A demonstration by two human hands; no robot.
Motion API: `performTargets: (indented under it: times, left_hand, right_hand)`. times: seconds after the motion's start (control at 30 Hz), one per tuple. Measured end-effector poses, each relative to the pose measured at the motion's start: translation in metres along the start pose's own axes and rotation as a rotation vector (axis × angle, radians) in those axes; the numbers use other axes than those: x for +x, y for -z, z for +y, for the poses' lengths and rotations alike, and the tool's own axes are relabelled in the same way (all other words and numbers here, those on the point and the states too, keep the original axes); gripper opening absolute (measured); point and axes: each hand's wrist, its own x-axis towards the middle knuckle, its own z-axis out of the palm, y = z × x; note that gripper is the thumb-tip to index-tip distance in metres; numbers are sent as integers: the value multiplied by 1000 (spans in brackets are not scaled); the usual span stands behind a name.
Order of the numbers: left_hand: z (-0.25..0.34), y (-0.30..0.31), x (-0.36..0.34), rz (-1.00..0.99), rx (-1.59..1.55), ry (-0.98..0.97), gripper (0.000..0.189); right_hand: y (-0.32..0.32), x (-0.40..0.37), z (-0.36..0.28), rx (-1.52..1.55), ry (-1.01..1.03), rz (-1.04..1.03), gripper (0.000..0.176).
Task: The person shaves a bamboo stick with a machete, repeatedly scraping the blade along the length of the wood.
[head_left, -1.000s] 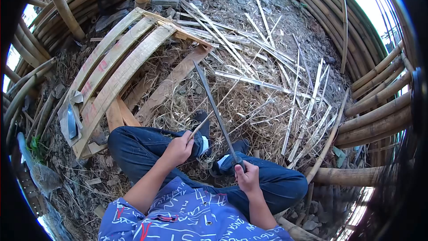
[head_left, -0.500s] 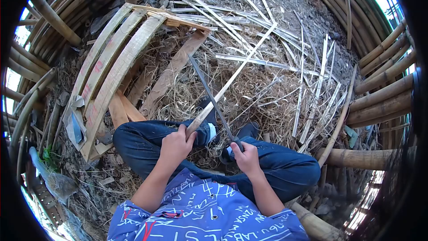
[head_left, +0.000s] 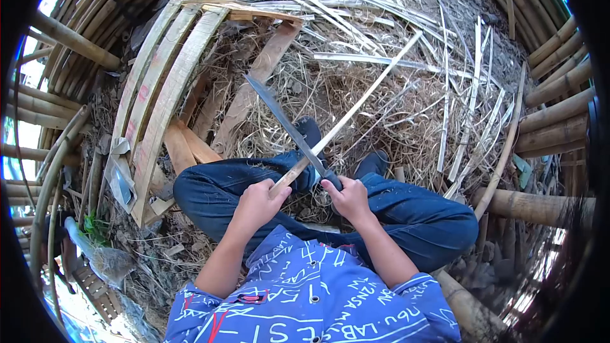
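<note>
A long pale bamboo strip (head_left: 365, 98) slants up and away to the right, its near end closed in my left hand (head_left: 259, 204). My right hand (head_left: 349, 199) grips the dark handle of a machete (head_left: 277, 113), thumb laid along it. The blade points up and to the left and crosses the strip a little beyond my left hand; it seems to lie against it. Both hands are above my crossed legs in blue jeans (head_left: 219, 200).
A slatted wooden pallet (head_left: 181, 70) leans at the left. Split bamboo strips (head_left: 394, 67) and curly shavings (head_left: 356, 111) litter the ground ahead. Bamboo poles (head_left: 559, 89) wall both sides, and a thick pole (head_left: 540, 208) lies at my right.
The machete has tilted further left and shows more of its flat side. My right hand has come nearer my left, and the strip leans further right. The whole view has shifted slightly.
</note>
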Motion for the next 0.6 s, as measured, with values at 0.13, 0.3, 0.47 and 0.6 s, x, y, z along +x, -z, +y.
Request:
performTargets:
  times: [0.13, 0.3, 0.47, 0.6]
  left_hand:
    - [-14, -10, 1, -181, -141, 67, 35]
    - [-30, -12, -1, -404, -262, 54, 37]
    - [-39, -16, -16, -305, -173, 0, 30]
    - [-26, -8, -24, -321, -139, 13, 27]
  right_hand:
    - [-1, 0, 4, -14, 54, -4, 57]
    - [-1, -2, 9, -51, 89, -33, 57]
    - [3, 7, 25, -150, -27, -22, 63]
    - [18, 19, 44, -142, -137, 42, 64]
